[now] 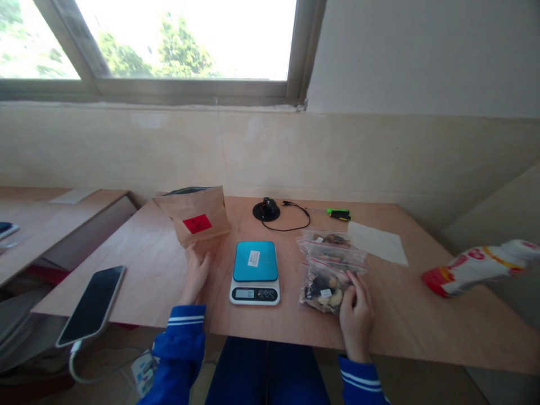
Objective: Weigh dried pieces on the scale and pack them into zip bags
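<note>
My left hand [196,275] sits at the lower edge of a brown paper bag [202,216], which has a red label and stands tilted on the plywood table [152,275]. My right hand [356,315] grips the nearest of several stacked plastic zip bags [327,289], which hold dark and pale chunks of food. Between my hands lies a digital kitchen scale [255,273] with a teal top and a white base, touching neither hand. Its display is lit faintly.
A black smartphone [91,304] lies at the table's near left, with a white cable trailing down. At the back are a black round device with a cord [266,210], a green-handled screwdriver [340,214] and a white paper sheet [377,243]. A red-and-white package [475,269] sits at the right.
</note>
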`<state>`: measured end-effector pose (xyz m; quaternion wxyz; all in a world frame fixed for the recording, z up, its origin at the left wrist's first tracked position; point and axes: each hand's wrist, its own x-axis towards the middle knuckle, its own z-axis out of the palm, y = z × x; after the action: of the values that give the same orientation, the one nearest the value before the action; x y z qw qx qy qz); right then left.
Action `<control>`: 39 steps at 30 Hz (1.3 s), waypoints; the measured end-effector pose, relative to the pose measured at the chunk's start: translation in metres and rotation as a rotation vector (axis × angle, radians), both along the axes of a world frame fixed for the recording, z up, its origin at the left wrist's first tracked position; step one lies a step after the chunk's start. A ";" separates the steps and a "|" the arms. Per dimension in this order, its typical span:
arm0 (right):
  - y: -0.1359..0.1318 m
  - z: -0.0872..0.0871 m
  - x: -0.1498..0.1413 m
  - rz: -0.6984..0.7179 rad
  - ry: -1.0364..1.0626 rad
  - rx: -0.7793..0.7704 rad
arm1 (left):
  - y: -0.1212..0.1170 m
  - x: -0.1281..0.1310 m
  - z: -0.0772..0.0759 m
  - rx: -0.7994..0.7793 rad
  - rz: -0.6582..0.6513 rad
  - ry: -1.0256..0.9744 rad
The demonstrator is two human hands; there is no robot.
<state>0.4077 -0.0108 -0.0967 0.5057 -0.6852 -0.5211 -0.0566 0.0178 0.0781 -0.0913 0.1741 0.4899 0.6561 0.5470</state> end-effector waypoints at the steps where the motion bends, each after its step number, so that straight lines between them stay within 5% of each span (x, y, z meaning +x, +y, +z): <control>1: 0.000 0.000 0.000 0.001 0.004 0.003 | -0.009 0.006 0.000 -0.004 0.012 -0.056; 5: -0.001 0.001 -0.001 0.007 0.043 0.004 | -0.048 0.032 -0.005 -0.042 0.102 -0.336; 9: -0.001 0.000 0.000 0.015 0.059 -0.006 | -0.066 0.046 -0.007 -0.071 0.103 -0.337; 14: 0.000 0.002 0.001 0.013 0.054 0.007 | -0.062 0.042 -0.007 -0.109 -0.052 -0.324; 20: 0.000 0.002 0.001 0.003 0.081 0.013 | -0.064 0.041 -0.005 -0.100 -0.075 -0.337; 27: 0.000 -0.007 0.007 -0.205 0.493 0.050 | -0.065 0.043 0.000 -0.107 -0.086 -0.371; 39: -0.002 -0.004 0.008 -0.233 0.552 0.037 | -0.065 0.046 -0.001 -0.154 -0.221 -0.274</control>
<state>0.4153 -0.0132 -0.1010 0.6308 -0.7205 -0.2808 0.0648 0.0639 0.0127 -0.0919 0.3579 0.4651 0.6084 0.5343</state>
